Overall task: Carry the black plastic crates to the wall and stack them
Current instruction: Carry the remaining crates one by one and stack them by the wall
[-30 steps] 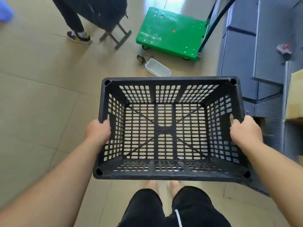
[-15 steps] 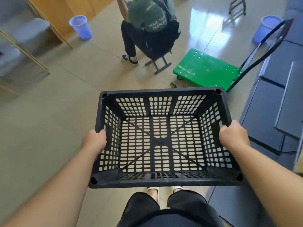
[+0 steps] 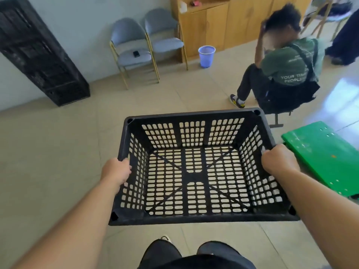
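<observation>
Left hand (image 3: 116,169) and right hand (image 3: 277,160) each grip a short-side rim of the black plastic crate (image 3: 194,218), fingers curled over the edge. I hold it level in front of me at the centre of the frame, clear of the floor (image 3: 58,152).

The crate is empty. It is a rigid rectangular tub whose walls and base are moulded into a grid of rounded slots. Crossed ribs run over the bottom, and there is a socket hole at each corner of the thick rim.

I judge this to be the carrying leg of the job. A stack (image 3: 44,61) of matching black crates stands against the pale wall (image 3: 87,26) at the upper left of the frame, well apart from me, with glossy tile between.

The next move calls for a walk toward that corner, then a lift to seat this crate squarely on top, corners aligned. I cannot tell how tall the stack runs, since its top leaves the frame.

A seated person (image 3: 287,70) at upper right and a green platform cart (image 3: 320,156) at the right edge lie off that path. Two grey padded chairs (image 3: 134,45) and a blue bin (image 3: 206,55) sit by the wall.
</observation>
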The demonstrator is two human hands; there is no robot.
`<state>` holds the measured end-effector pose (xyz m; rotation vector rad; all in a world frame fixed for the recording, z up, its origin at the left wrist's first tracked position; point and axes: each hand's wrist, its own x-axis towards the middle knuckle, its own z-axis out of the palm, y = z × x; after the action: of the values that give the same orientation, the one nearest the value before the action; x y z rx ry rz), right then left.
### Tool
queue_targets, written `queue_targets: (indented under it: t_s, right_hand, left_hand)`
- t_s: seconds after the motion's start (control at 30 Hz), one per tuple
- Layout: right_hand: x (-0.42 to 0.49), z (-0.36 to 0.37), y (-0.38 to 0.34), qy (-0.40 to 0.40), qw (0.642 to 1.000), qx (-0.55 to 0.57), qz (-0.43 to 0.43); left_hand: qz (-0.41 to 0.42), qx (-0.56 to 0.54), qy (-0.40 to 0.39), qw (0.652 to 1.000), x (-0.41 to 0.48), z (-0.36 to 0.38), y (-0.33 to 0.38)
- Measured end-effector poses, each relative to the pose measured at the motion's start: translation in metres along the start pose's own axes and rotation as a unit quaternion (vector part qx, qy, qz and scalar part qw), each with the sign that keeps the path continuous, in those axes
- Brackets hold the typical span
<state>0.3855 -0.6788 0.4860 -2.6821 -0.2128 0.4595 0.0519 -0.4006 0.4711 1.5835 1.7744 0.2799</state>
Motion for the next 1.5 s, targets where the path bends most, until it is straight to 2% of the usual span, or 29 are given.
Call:
queue_targets:
  t_s: [0.3,0.63,0.87,1.2,1.5]
  right_hand:
    - [-0.061,0.069,-0.184,-0.056,0.989,-0.026,-0.136]
    - [-0.118,0.151,-0.364,-0.102,0.968,-0.047,-0.225]
    - [-0.123,0.197,-0.473,-0.135,0.958,-0.052,-0.248]
    - [-0.065,0.248,-0.657,-0.183,0.936,-0.076,-0.291]
    - [-0.037,0.287,-0.815,-0.178,0.912,-0.087,-0.359]
  left_hand:
    - [-0.072,-0.067,0.063,0.993,0.057,-0.152,-0.085]
    - [-0.110,-0.111,0.125,0.980,0.131,-0.303,-0.132]
    - [-0.158,-0.114,0.152,0.969,0.196,-0.345,-0.137]
    - [-0.201,-0.114,0.191,0.954,0.327,-0.380,-0.081]
    - [-0.203,-0.134,0.221,0.944,0.431,-0.432,-0.052]
